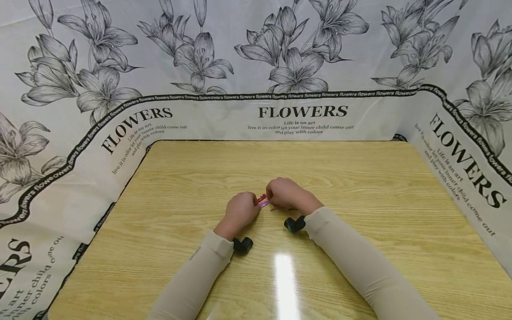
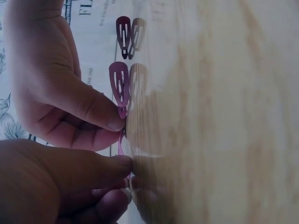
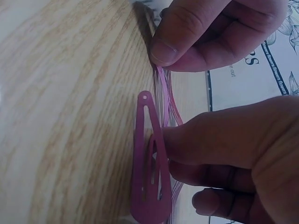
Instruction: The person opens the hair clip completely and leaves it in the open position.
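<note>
My left hand [image 1: 242, 211] pinches one end of a purple-pink snap hair clip [image 1: 264, 204] low over the table. At the clip's other end, my right hand [image 1: 286, 193] holds on with thumb and finger. Just behind it is a red hair clip [image 1: 262, 197], partly hidden by the hands. In the right wrist view another pink hair clip [image 3: 152, 212] lies on the table, close beside the right thumb [image 3: 205, 135]. A dark red hair clip [image 2: 123, 30] appears beyond the pink one in the left wrist view.
The wood-patterned table [image 1: 340, 169] is glossy and reflects light. A white flower-printed cloth [image 1: 216, 118] hangs round its back and sides. Black wrist cameras [image 1: 242, 246] sit on both beige sleeves [image 1: 352, 258].
</note>
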